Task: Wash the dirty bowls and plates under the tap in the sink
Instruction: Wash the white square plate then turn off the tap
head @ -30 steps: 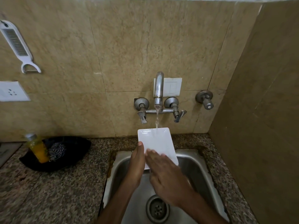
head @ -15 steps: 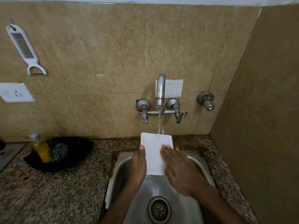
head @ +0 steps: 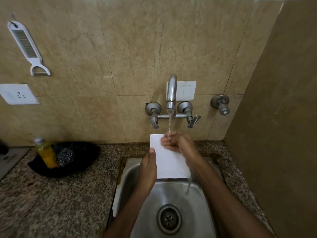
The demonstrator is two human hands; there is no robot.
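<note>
Right hand [head: 178, 143] shifted up plate [head: 169, 162] into tap [head: 171, 90] stream, open, rubbing far edge. Left hand [head: 147, 170] clamped on plate edge. Rinse ongoing.

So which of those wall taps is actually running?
The tall curved spout in the middle: water falls from it onto the right hand. The separate tap further right is dry.

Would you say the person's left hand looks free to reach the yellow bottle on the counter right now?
Probably not yet: the left hand is gripping the white plate under the tap. The path to the yellow bottle across the counter looks open once the plate is released.
</note>
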